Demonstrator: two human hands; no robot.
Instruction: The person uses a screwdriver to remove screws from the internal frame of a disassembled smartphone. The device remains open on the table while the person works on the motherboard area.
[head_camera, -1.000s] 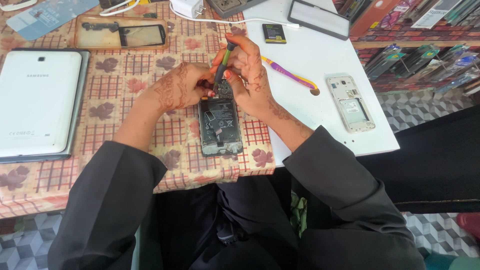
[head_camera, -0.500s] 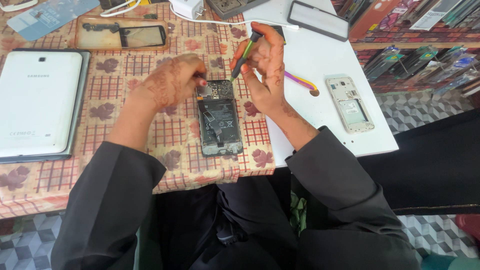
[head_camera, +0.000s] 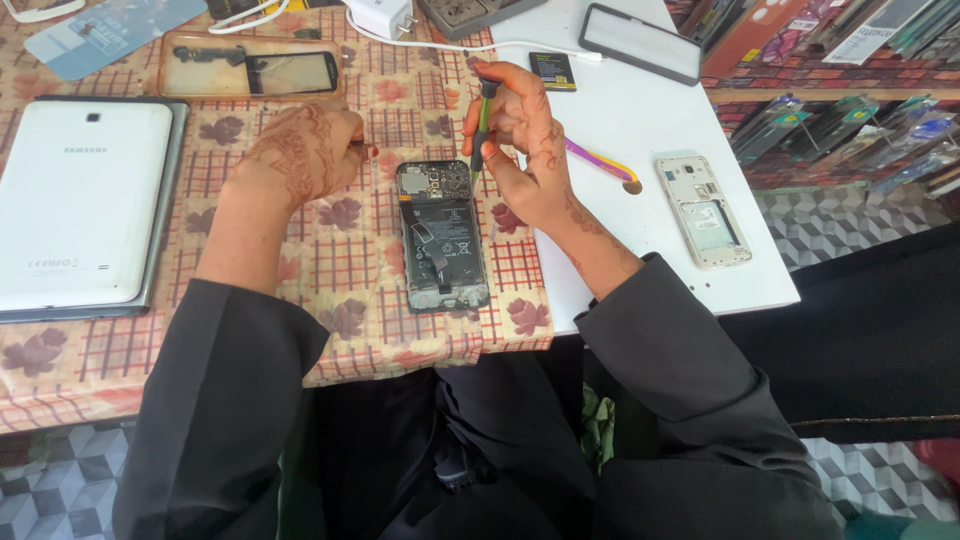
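Checked leaf-print cloth covers most of the worktop (head_camera: 120, 350), with a bare white board (head_camera: 650, 200) on the right side and racks of packaged accessories (head_camera: 850, 130) past the edge.

From the head cam, the opened phone (head_camera: 442, 235) lies flat in the middle of the cloth, back cover off, battery and circuit board showing. The right hand (head_camera: 525, 150) has its fingers clamped on a screwdriver (head_camera: 481, 125) with a green-and-black shaft, held near upright with the tip down at the phone's upper right corner. The left hand (head_camera: 300, 150) rests on the cloth just left of the phone's top, fingers curled together; can't tell if it's pinching anything.

Over on the left, a white tablet (head_camera: 80, 215) sits face down inside its grey case. An orange tray (head_camera: 250, 68) at the top holds a black glass panel. A bare phone frame (head_camera: 703, 210) and a purple-yellow tool (head_camera: 600, 162) lie on the white board.
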